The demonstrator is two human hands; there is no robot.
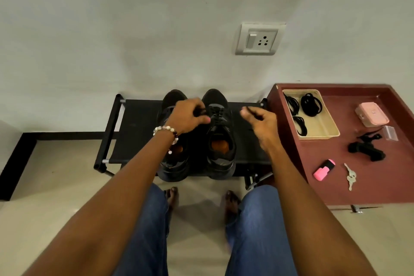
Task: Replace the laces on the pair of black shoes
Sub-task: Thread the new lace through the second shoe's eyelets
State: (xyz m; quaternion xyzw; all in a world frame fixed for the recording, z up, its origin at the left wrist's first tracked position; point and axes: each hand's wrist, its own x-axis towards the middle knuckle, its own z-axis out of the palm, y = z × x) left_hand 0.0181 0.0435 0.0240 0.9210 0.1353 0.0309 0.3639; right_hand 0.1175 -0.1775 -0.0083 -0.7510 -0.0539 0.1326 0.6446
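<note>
Two black shoes (197,136) | side by side | glossy heels, laced

Home setting: you stand at a low black shoe rack (134,132) against a plain wall. Wall socket (259,39) above the rack; maroon side table (331,177) right of it, bearing keys (350,176).

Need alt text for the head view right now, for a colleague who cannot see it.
Both hands work the lace of the right black shoe on a low black rack: the left hand pinches it at the eyelets, the right hand pulls one end aside. Coiled black laces wait in a beige tray.
</note>
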